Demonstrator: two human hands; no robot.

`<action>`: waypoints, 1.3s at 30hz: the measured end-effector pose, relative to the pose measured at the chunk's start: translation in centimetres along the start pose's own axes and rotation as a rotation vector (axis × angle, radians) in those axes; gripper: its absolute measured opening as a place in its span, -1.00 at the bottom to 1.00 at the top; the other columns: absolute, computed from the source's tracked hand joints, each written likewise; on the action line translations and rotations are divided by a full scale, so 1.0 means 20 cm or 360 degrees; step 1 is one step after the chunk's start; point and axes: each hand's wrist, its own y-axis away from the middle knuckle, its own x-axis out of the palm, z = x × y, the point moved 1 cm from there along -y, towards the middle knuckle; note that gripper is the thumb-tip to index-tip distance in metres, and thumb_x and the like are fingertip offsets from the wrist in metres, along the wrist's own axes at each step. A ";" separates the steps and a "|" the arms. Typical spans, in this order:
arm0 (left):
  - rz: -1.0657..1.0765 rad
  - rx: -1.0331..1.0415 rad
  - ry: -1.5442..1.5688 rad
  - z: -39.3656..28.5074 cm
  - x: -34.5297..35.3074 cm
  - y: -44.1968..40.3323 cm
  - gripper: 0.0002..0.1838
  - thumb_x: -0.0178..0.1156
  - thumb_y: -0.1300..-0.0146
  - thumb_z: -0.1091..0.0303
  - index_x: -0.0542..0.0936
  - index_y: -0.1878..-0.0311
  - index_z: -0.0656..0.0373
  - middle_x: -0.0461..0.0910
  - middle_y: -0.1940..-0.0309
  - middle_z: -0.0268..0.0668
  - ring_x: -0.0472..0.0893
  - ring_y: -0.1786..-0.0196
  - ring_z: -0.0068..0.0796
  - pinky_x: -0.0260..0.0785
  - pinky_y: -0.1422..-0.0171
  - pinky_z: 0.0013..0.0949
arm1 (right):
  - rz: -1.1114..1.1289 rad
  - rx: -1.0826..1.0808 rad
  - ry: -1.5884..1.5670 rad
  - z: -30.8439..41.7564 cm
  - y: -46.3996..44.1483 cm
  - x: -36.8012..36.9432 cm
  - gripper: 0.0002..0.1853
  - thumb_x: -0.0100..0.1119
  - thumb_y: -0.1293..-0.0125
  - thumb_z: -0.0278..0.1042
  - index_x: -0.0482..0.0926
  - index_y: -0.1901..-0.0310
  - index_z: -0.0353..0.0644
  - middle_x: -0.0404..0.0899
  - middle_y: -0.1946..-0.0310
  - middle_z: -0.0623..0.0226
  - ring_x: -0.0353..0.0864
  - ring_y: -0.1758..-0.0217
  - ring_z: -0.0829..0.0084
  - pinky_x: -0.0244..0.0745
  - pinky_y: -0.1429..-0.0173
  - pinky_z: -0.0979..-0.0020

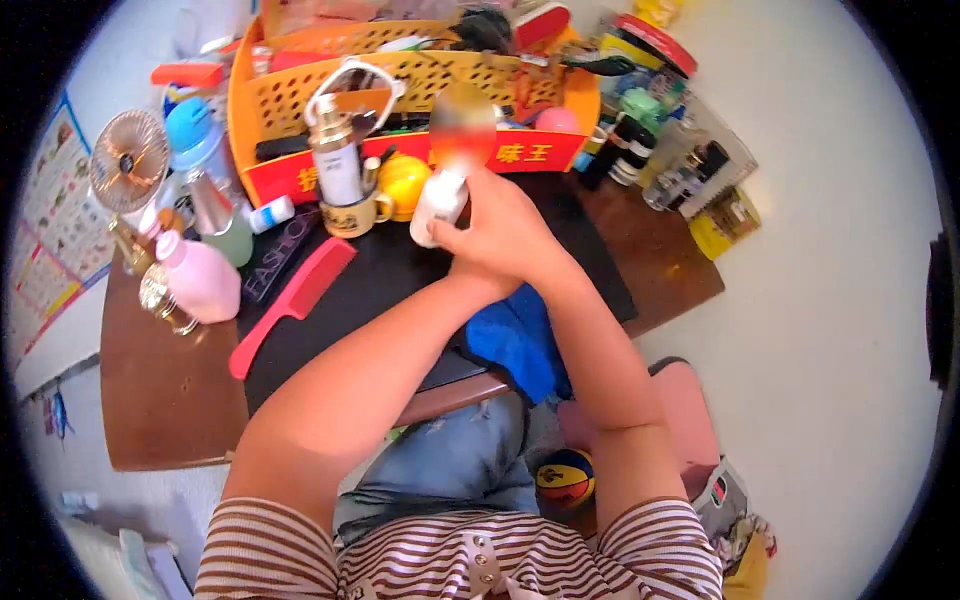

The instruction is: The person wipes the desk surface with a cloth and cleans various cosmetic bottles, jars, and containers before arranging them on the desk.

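Note:
My right hand (508, 228) is closed round a small white bottle (437, 207), held above the black mat (395, 265). My left hand (482, 284) lies under the right wrist; its fingers are hidden. A round blurred patch (463, 125) covers what is just above the bottle. Left of the bottle are a yellow round object (403, 186), a mug (350, 217) and a pump bottle with a gold top (336, 160). A blue cloth (515, 340) hangs over the table edge below my wrists.
An orange basket (270, 185) full of items spans the back. A red comb (295, 305), pink bottle (198, 280), green-based bottle (226, 232) and small fan (130, 160) are on the left. Dark bottles (630, 155) and a yellow box (722, 222) stand right. A ball (566, 477) lies below.

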 end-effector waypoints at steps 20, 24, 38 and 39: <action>-0.0121 -0.0113 -0.0941 -0.31 -0.07 0.04 -0.82 0.18 -0.28 0.27 0.73 0.21 0.05 0.69 0.21 -0.20 0.67 0.09 -0.11 0.40 -0.16 -0.08 | -0.0707 0.0897 0.0284 -1.01 0.05 -0.14 -0.38 0.49 -0.11 0.06 0.53 -0.01 -0.29 0.61 0.01 -0.12 0.63 -0.07 -0.11 0.53 -0.15 0.00; -0.0067 -0.0180 -0.0973 -0.35 -0.07 0.03 -0.83 0.21 -0.28 0.26 0.73 0.19 0.05 0.69 0.17 -0.15 0.67 0.09 -0.05 0.48 -0.12 -0.07 | -0.0606 0.1005 0.0433 -0.94 0.14 -0.22 -0.37 0.43 -0.13 0.07 0.54 -0.05 -0.27 0.62 0.01 -0.11 0.63 -0.09 -0.08 0.52 -0.17 0.00; -0.0104 -0.0119 -0.0913 -0.33 -0.07 0.03 -0.83 0.21 -0.28 0.29 0.73 0.18 0.10 0.70 0.16 -0.14 0.69 0.11 -0.05 0.51 -0.13 -0.09 | -0.0757 0.1380 0.0414 -1.42 0.23 -0.36 -0.45 0.43 -0.11 -0.10 0.56 -0.03 -0.31 0.68 0.03 -0.11 0.67 -0.06 -0.12 0.56 -0.13 0.01; -0.0093 -0.0141 -0.0906 -0.34 -0.07 0.03 -0.83 0.21 -0.28 0.29 0.73 0.17 0.09 0.70 0.16 -0.14 0.68 0.10 -0.05 0.50 -0.13 -0.08 | -0.0718 0.1346 0.0368 -1.44 0.21 -0.35 -0.48 0.41 -0.11 -0.15 0.57 -0.02 -0.32 0.69 0.06 -0.12 0.68 -0.04 -0.11 0.57 -0.12 0.01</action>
